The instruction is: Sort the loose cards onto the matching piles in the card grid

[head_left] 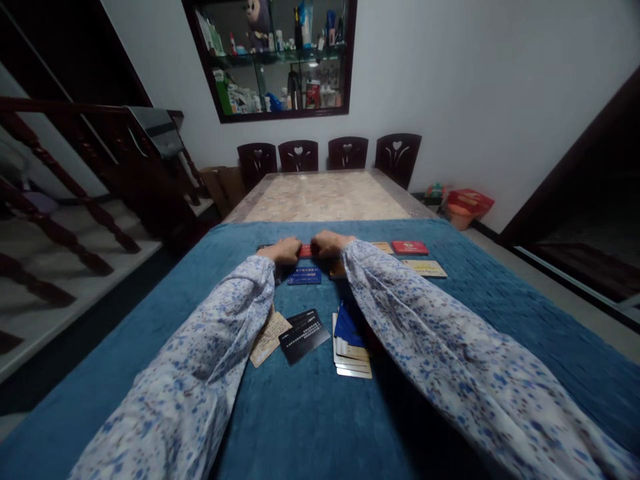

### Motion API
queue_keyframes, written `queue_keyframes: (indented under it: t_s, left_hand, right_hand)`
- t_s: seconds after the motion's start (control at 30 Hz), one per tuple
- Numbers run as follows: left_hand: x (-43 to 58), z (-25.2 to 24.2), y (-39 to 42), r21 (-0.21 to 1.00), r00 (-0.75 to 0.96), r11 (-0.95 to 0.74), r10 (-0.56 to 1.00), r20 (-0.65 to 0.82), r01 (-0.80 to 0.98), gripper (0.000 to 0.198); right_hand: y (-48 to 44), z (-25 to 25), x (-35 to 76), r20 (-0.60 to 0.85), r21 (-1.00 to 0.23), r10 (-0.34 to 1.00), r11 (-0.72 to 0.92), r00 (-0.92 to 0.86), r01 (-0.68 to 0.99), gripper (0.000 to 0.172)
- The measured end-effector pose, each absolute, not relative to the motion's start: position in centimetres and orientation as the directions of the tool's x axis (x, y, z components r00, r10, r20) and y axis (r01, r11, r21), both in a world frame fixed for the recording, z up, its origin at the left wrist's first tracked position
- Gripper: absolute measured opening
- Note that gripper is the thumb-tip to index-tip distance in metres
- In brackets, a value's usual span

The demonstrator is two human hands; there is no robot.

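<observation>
At the far part of the blue cloth, my left hand [284, 251] and my right hand [328, 244] are curled at either end of a red card [305, 251]. The fingertips are partly hidden, but both hands appear closed on its edges. A blue card [305, 276] lies just nearer than the red one. Beneath my right wrist a yellowish card [338, 271] is partly covered. Between my forearms are black cards [304, 337], a beige card [271, 340] and an overlapping pile of blue, white and gold cards [352, 350].
To the right lie another red card [410, 247], a pale yellow card [425, 268] and an orange-yellow card [384, 247]. The blue cloth [310, 420] covers the near part of the table [325, 193]. Dark chairs [348, 155] stand at the far end.
</observation>
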State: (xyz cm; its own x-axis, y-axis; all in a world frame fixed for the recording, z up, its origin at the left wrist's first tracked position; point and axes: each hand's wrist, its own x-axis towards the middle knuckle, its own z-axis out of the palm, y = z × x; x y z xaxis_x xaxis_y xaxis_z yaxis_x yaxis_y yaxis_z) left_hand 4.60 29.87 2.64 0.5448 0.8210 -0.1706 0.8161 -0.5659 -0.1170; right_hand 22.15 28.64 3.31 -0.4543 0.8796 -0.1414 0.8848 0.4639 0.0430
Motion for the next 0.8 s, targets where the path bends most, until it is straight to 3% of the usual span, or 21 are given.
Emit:
queue_keyframes:
  t_s: [0.17, 0.53, 0.8]
  left_hand:
    - [4.6, 1.9, 30.2, -0.16, 0.566, -0.588, 0.808, -0.165, 0.793, 0.04]
    - [4.7, 2.5, 28.6, -0.121, 0.544, -0.563, 0.825, -0.155, 0.818, 0.036]
    - [4.6, 2.2, 28.5, -0.128, 0.555, -0.569, 0.821, -0.133, 0.812, 0.034]
  right_hand:
    - [28.9, 3.1, 22.1, -0.129, 0.034, 0.884, 0.458, -0.45, 0.888, 0.04]
    - [27.9, 3.9, 21.5, -0.133, 0.006, 0.908, 0.401, -0.397, 0.916, 0.044]
    - [27.4, 4.3, 21.5, -0.17, 0.07, 0.903, 0.411, -0.395, 0.909, 0.047]
